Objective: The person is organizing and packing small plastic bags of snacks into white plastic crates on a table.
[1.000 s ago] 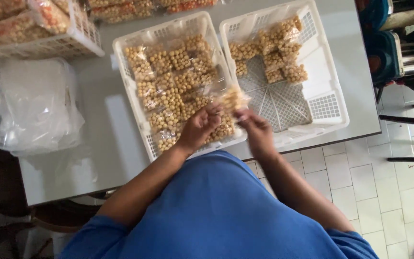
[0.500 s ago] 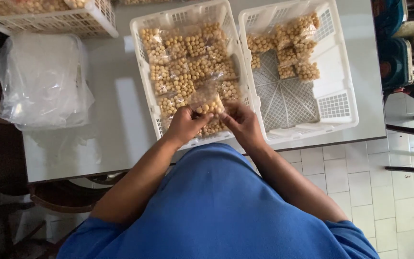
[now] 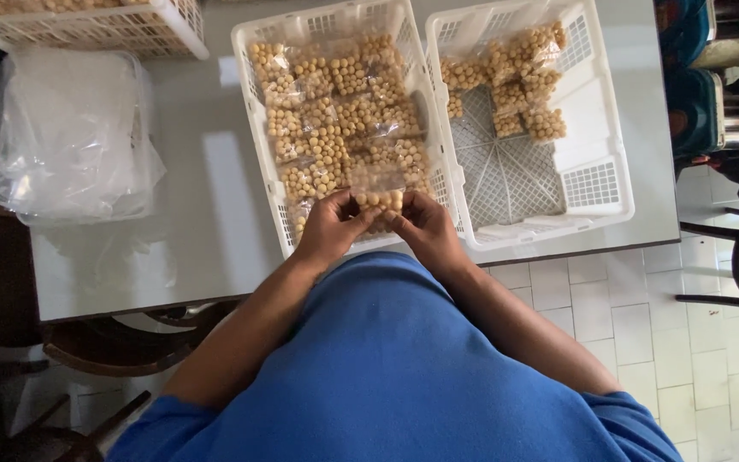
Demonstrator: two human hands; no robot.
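I've got both hands on one small clear packet of tan balls [image 3: 377,193] — left hand [image 3: 333,224] and right hand [image 3: 423,226] fingers pinching its lower corners — held over the near edge of the full white basket [image 3: 260,128], half-empty basket [image 3: 602,111] just right of it.

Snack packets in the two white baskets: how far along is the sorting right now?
Done: a small cluster of packets lies at the far end of the right basket, whose mesh floor is mostly bare. In hand: the left hand and right hand hold one clear packet of round snacks over the left basket. Left: that basket is packed full.
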